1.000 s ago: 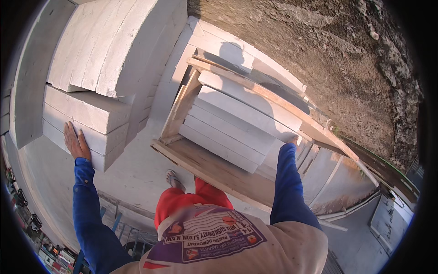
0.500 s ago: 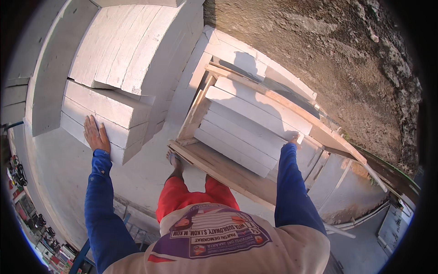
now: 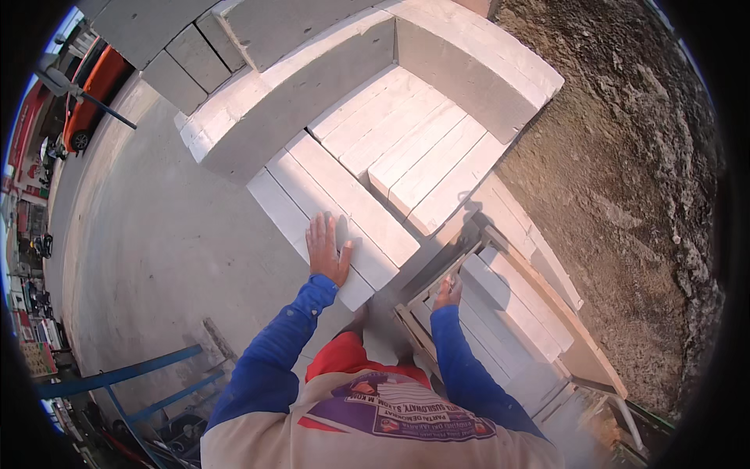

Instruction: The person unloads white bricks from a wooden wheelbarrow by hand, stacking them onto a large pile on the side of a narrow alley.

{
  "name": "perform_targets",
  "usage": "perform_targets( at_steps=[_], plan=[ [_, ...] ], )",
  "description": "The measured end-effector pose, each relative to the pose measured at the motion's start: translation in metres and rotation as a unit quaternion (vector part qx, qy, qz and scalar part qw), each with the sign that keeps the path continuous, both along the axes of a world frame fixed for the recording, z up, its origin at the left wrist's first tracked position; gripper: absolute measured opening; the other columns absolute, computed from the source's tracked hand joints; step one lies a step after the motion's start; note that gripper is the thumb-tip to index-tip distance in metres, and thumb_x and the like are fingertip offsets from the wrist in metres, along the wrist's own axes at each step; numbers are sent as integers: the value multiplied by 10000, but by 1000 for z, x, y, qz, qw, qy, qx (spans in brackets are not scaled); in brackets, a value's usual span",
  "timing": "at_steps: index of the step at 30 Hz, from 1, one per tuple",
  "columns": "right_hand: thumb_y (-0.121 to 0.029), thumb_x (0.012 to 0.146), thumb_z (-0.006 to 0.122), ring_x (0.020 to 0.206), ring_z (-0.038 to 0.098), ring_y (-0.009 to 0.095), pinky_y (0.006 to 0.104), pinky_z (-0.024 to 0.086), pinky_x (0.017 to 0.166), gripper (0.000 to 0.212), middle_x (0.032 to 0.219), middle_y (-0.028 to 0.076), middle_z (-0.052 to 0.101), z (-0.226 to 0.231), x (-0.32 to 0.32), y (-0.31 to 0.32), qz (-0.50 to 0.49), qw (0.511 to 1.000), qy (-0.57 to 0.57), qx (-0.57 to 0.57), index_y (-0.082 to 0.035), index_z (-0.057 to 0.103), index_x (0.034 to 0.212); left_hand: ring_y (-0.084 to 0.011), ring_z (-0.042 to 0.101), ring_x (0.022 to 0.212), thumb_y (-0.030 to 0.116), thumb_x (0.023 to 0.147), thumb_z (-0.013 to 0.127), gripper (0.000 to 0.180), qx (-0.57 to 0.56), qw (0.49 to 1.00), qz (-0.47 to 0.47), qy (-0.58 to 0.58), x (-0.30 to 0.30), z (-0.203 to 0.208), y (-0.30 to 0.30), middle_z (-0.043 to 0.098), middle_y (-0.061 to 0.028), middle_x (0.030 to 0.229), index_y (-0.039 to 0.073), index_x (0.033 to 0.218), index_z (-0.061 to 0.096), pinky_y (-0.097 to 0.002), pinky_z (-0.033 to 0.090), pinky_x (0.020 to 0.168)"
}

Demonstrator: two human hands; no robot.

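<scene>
My left hand (image 3: pixel 328 248) lies flat, fingers spread, on a row of long pale lightweight concrete blocks (image 3: pixel 344 207) at the near side of a stack. My right hand (image 3: pixel 448 291) hovers over the left end of a wooden-sided box (image 3: pixel 556 320). Its fingers are loosely bent, and I see nothing in them. Inside that box, more pale blocks (image 3: pixel 517 303) lie side by side, partly in shadow. Beyond my left hand, other blocks (image 3: pixel 430 148) of the stack lie in a slightly higher group.
Tall blocks (image 3: pixel 312 102) stand on edge around the stack's far side. A rough stone wall (image 3: pixel 617 180) rises on the right. Blue metal bars (image 3: pixel 148 371) are at lower left. Beyond the concrete floor (image 3: pixel 172 234), an orange car (image 3: pixel 98 94) is parked.
My view has swung left toward the stack. My left hand has shifted on the stack's blocks. My right hand has come off the boxed blocks and moved left toward the stack.
</scene>
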State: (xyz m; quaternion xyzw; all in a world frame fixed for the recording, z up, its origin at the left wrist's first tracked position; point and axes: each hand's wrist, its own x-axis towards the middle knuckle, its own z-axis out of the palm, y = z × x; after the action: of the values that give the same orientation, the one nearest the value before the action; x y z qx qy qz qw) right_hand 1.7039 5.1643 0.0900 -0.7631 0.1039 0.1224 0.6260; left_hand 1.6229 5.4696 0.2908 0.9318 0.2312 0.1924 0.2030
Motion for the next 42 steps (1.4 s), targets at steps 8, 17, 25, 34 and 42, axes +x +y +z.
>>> perform_targets(
  at_steps=[8, 17, 25, 34, 42],
  plan=[
    [-273, 977, 485, 1194, 479, 325, 422, 356, 1050, 526, 1298, 235, 463, 227, 88, 166, 92, 964, -240, -67, 66, 396, 1369, -318, 204, 1452, 357, 1006, 410, 657, -370, 730, 322, -475, -17, 55, 227, 210, -220, 1556, -16, 1499, 188, -410, 154, 1174],
    [-343, 795, 749, 1309, 356, 426, 509, 315, 1083, 858, 1414, 251, 335, 414, 157, 381, 194, 845, -490, -91, -36, 288, 1450, -421, 293, 1391, 281, 892, 630, 685, -19, 896, 300, -328, 36, 129, 307, 383, -231, 1467, 0, 1445, 339, -462, 250, 1144],
    [-551, 729, 740, 1314, 369, 510, 526, 351, 1062, 1158, 1527, 342, 101, 471, 189, 552, 250, 855, -413, -190, -174, 9, 1544, -437, 321, 1372, 168, 842, 663, 664, 36, 908, 272, -317, 43, 125, 306, 412, -241, 1441, -12, 1415, 378, -494, 279, 1129],
    [-523, 771, 707, 1067, 579, 512, 506, 479, 912, 1050, 1471, 390, 210, 475, 193, 530, 280, 798, -476, -239, -208, 72, 1546, -446, 297, 1381, 149, 832, 662, 651, 13, 910, 285, -301, 36, 132, 306, 416, -247, 1437, -23, 1402, 395, -498, 265, 1133],
    [-447, 745, 744, 1119, 559, 488, 490, 483, 917, 938, 1482, 374, 214, 457, 202, 433, 260, 731, -602, -190, -206, 255, 1509, -456, 297, 1377, 123, 806, 682, 650, 12, 914, 276, -296, 39, 129, 304, 432, -250, 1420, -25, 1381, 417, -513, 265, 1130]
  ],
)
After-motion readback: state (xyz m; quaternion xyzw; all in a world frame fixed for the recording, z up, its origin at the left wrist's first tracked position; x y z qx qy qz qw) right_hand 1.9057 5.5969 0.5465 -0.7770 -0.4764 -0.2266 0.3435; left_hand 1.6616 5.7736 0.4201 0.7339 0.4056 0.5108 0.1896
